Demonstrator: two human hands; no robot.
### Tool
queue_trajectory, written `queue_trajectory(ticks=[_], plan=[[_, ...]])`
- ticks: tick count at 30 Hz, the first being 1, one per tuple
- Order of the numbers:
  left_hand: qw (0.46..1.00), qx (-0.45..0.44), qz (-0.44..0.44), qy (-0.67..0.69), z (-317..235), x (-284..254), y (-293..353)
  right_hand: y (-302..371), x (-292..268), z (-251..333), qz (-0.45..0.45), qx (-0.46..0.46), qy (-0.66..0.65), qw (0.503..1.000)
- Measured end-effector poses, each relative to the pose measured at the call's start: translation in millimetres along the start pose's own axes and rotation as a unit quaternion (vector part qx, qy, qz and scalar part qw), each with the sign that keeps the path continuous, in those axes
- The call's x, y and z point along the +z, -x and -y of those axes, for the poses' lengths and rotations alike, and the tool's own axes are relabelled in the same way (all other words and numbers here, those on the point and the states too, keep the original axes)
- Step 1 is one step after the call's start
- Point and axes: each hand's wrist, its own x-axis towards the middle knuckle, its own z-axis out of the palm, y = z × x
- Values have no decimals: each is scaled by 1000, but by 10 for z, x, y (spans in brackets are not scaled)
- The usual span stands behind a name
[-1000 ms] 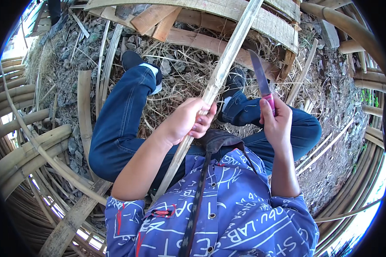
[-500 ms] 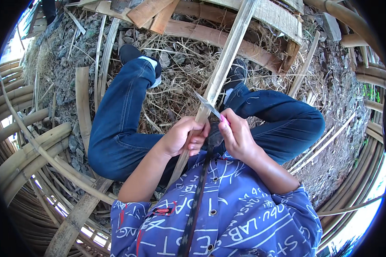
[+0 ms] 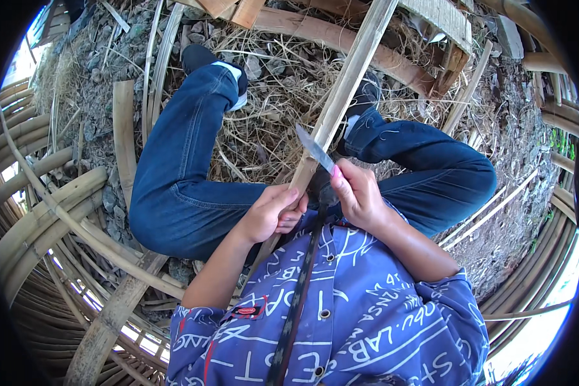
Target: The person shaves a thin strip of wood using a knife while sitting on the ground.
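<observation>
A long, pale bamboo strip (image 3: 349, 82) slants from the top of the view down between my legs toward my body. Wrapped round its near part is my left hand (image 3: 275, 211), fingers closed and thumb along the top. My right hand (image 3: 360, 192) is closed on the pink handle of a knife, just to the right of the strip. The knife's blade (image 3: 313, 148) points up and left, lying across the strip a little beyond my left hand. How firmly the edge touches the bamboo I cannot tell.
Thin shavings (image 3: 276, 96) litter the stony ground between my legs. Beyond my feet lie a curved plank (image 3: 341, 42) and a wooden frame (image 3: 449, 38). Bent bamboo poles (image 3: 51, 219) stand at the left, with more stacked bamboo (image 3: 547, 251) at the right.
The knife blade has turned so its flat side shows more broadly. My left hand sits slightly lower, and my view has shifted a little, with the far planks higher in it.
</observation>
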Motion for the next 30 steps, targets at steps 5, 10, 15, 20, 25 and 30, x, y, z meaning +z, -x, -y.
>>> queue_trajectory(ticks=[5, 10, 15, 20, 25, 30], plan=[[999, 9, 34, 30, -49, -9, -56, -17, -22, 62, 23, -51, 49, 997], [997, -12, 55, 53, -190, 6, -109, -60, -92, 133, 5, -76, 178, 981], [991, 109, 31, -75, -164, -8, -222, -95, -120, 154, 2, -64, 192, 979], [995, 36, 67, 62, -169, 12, -230, -86, -86, 90, 17, -76, 212, 974], [994, 63, 73, 45, -155, 11, -271, -126, -90, 137, 2, -74, 242, 968], [994, 51, 73, 60, -161, 14, -256, -152, -76, 92, -35, -98, 266, 958]])
